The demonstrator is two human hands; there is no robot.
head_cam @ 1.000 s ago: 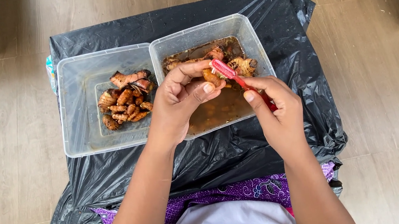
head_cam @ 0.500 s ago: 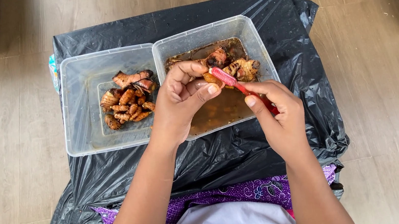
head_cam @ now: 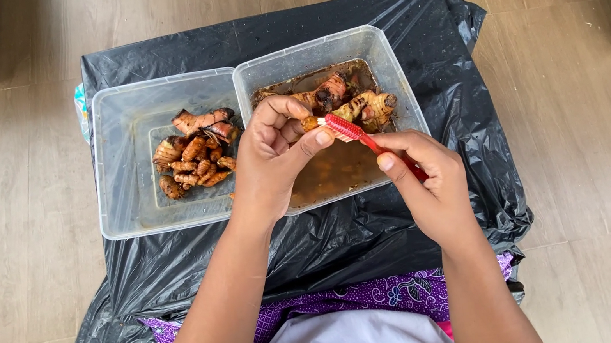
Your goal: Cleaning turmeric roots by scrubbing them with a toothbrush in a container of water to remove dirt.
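Spreading under both hands and well beyond them: a crinkled black plastic sheet (head_cam: 175, 259) covering the low bench, with pale wooden plank flooring (head_cam: 15, 233) showing all around it. Sitting side by side on that sheet, touching along one wall, just beyond the hands: two clear rectangular plastic tubs. Holding murky brown water and several knobbly, mud-coated rhizome pieces (head_cam: 360, 105), directly beneath and behind the hands: the right-hand tub (head_cam: 384, 51). Holding a heap of cleaner, orange-brown ringed rhizome pieces (head_cam: 189, 157), off to the left of the left hand: the left-hand tub (head_cam: 116, 165). Hovering over the brown water: the left hand (head_cam: 272, 156), thumb and fingertips pinching a small orange rhizome piece (head_cam: 309, 123), the remaining fingers curled in. Closing around the rear of a red plastic-handled brush (head_cam: 360, 134), just right of the left hand: the right hand (head_cam: 424, 179), thumb pressing along the handle. Touching the small pinched piece: the brush's pale bristled head, lying between the two hands above the dirty water.
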